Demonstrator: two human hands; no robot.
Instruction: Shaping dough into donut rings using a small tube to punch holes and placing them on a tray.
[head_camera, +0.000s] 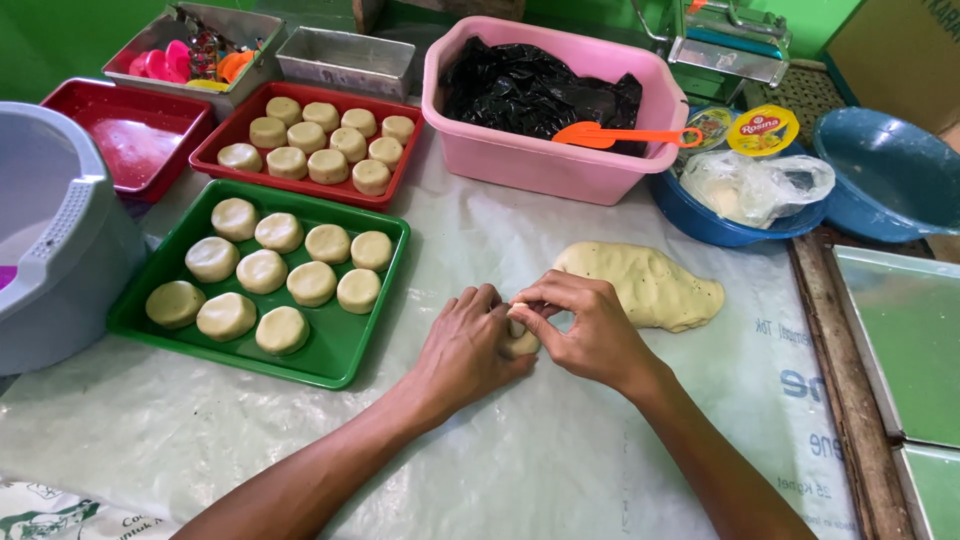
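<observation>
Nearby, green tray (340, 362) of dough rounds (262, 271), both hands' fingers (545, 300) pinching dough piece (520, 343)

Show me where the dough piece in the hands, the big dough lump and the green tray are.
dough piece (521, 342), head view, its lower edge between the hands.
big dough lump (645, 285), head view, middle of its top.
green tray (345, 345), head view, bare floor near its right corner.

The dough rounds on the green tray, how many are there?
10, all on the green tray: four in the back row, three in the middle, three in front. None seem hidden.
</observation>
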